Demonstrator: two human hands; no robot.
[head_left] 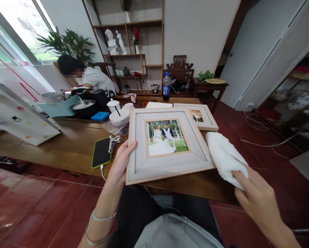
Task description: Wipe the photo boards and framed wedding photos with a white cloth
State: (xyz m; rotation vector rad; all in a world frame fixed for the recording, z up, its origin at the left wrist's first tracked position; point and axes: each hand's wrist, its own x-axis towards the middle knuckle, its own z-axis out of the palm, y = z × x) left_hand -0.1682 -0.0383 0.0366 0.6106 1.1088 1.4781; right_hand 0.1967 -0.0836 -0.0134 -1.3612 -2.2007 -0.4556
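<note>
My left hand (119, 163) grips the left edge of a pale wooden picture frame (167, 143) holding a wedding photo, tilted up over the near edge of the brown table (71, 141). My right hand (257, 198) pinches a fluffy white cloth (224, 156), which rests against the frame's right edge. A second, similar frame (202, 117) lies flat on the table just behind the first.
A phone in a green case (102, 152) with a cable lies left of the frame. Behind it are white bowls (119, 117), pots and a blue bottle (166, 86). Another person (92, 77) sits at the far left end. Shelves line the back wall; cables cross the red floor at right.
</note>
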